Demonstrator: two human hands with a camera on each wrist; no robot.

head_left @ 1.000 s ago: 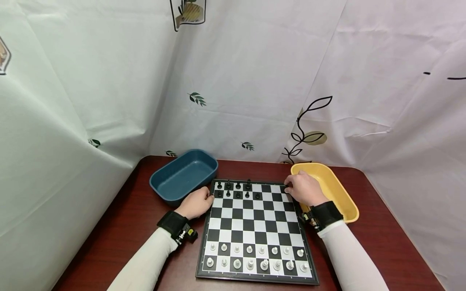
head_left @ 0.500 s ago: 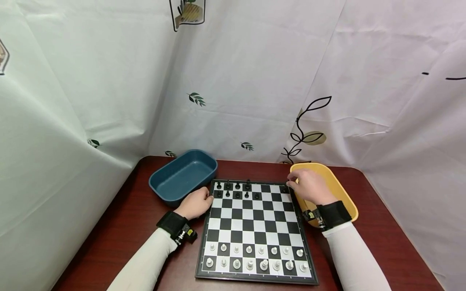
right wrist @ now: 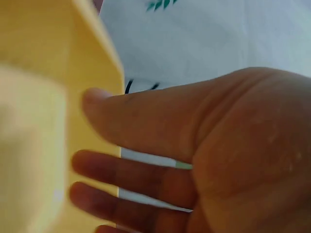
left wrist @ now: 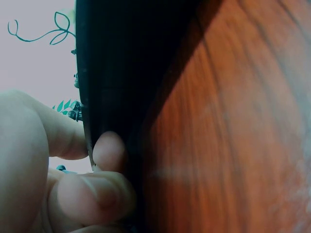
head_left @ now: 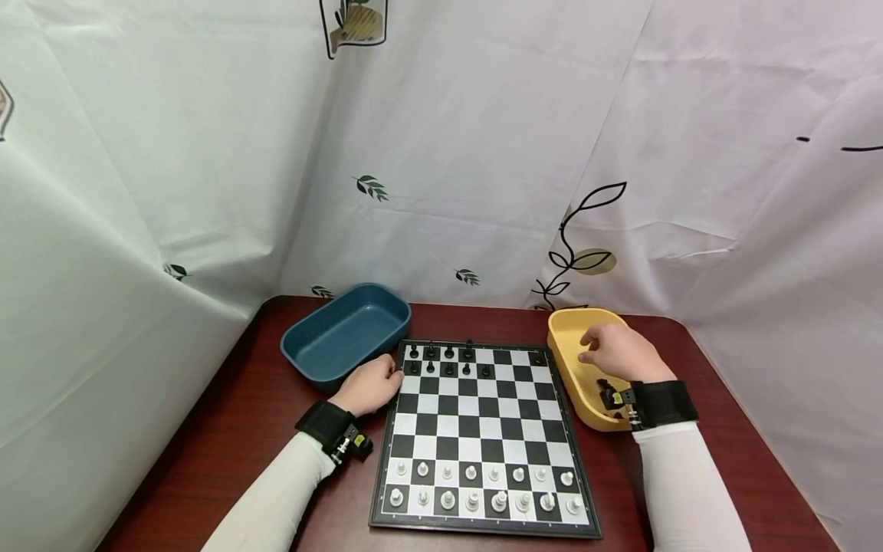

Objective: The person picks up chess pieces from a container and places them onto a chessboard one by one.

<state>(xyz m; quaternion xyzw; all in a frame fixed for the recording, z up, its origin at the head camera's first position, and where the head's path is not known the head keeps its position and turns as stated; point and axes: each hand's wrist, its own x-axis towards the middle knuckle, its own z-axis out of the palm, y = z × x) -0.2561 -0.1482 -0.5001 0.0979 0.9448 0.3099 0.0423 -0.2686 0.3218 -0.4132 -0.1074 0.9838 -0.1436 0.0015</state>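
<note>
Surveyor: Since the earlier frame, the right hand (head_left: 624, 353) has moved from the far right corner of the chessboard (head_left: 480, 427) to over the yellow tray (head_left: 579, 379). The left hand (head_left: 369, 382) shows no appreciable change.

Reviewer: Condition of the right hand?

Surveyor: Thumb and fingers extended and spread apart; nothing held. Below its wrist, a dark shape (head_left: 618, 415) lies in the tray, presumably a chess piece, too small to identify.

Reviewer: Left of that hand?

Surveyor: The board. A lone dark corner piece (head_left: 538, 358) stands nearest; farther left, grouped black pieces (head_left: 449, 369) fill part of two rows. White pieces (head_left: 448, 501) hold both rows nearest the person.

Reviewer: And the left hand?

Surveyor: Fingers curled at the board's left edge, apparently holding it steady. The blue tray (head_left: 345, 333) sits just beyond that hand.

Reviewer: Step in hand?

Surveyor: In my judgement, fetching another black piece for setting out. The next move calls for lowering the right hand, closing thumb and finger on one piece and lifting it clear.

Reviewer: Edges and room?

Surveyor: The tray's left wall stands between the right hand and the board and must be cleared. Vacant squares lie between the black group and the corner piece; knocking that piece is the risk. Right of the tray, the table (head_left: 717, 452) offers open room.
</note>
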